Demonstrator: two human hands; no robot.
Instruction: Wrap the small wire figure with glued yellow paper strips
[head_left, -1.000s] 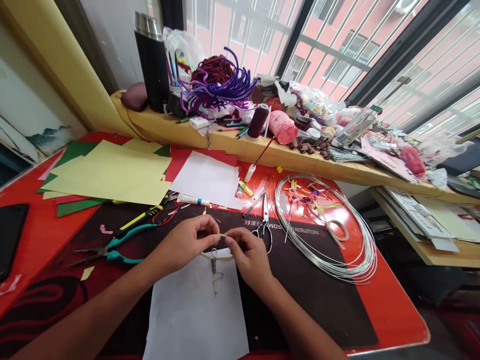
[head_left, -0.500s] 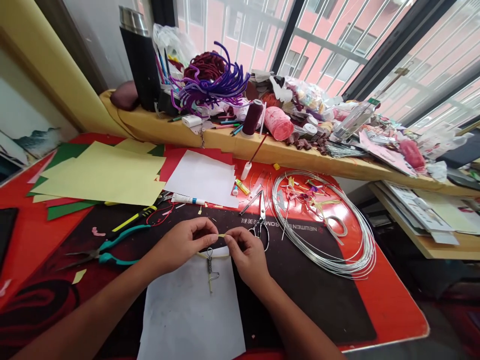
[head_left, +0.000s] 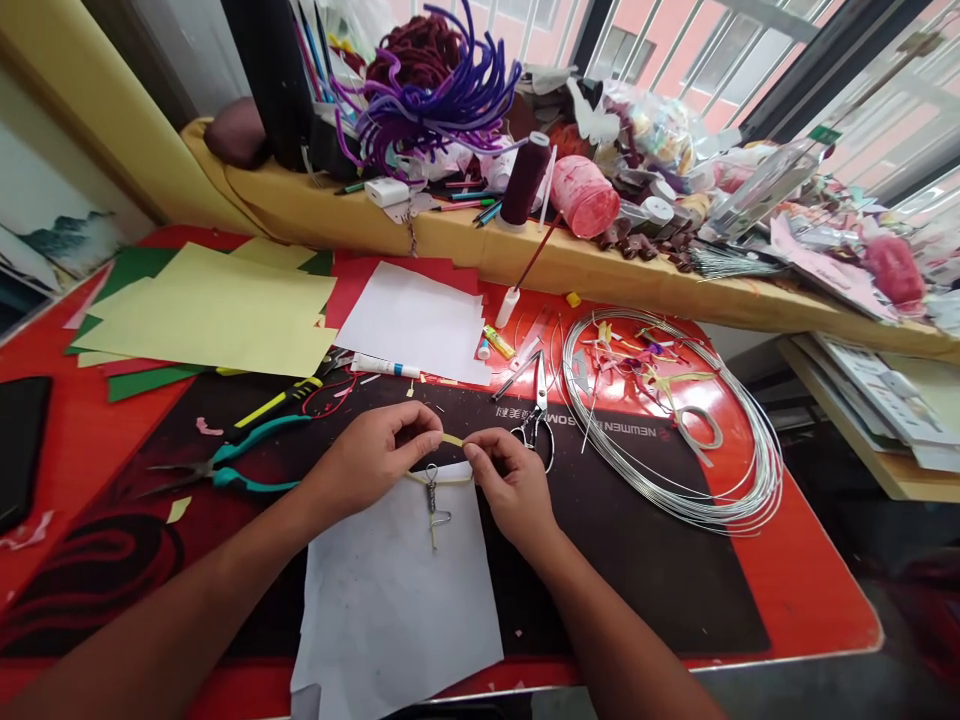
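A thin yellow paper strip (head_left: 452, 439) stretches between my two hands. My left hand (head_left: 382, 452) pinches its left end between thumb and fingers. At the other end, the thumb and forefinger of my right hand (head_left: 511, 482) are closed on it. Just below lies a twisted wire piece (head_left: 432, 500) with a loop at the top, a bent side arm and a yellowish lower tip. It rests on a white sheet of paper (head_left: 397, 610), near a pale yellow curved strip (head_left: 448, 483) along the sheet's top edge.
Teal-handled pliers (head_left: 225, 470) lie left, scissors (head_left: 538, 420) just beyond my right hand. A wire coil (head_left: 750, 500) surrounds paper scraps and a tape roll (head_left: 701, 428) at right. Yellow sheets (head_left: 210, 305) and a white sheet (head_left: 416, 320) lie behind, below a cluttered windowsill (head_left: 465, 240).
The camera view has tilted down and shifted left. My hands have drawn slightly apart, and more of the yellow strip shows between them.
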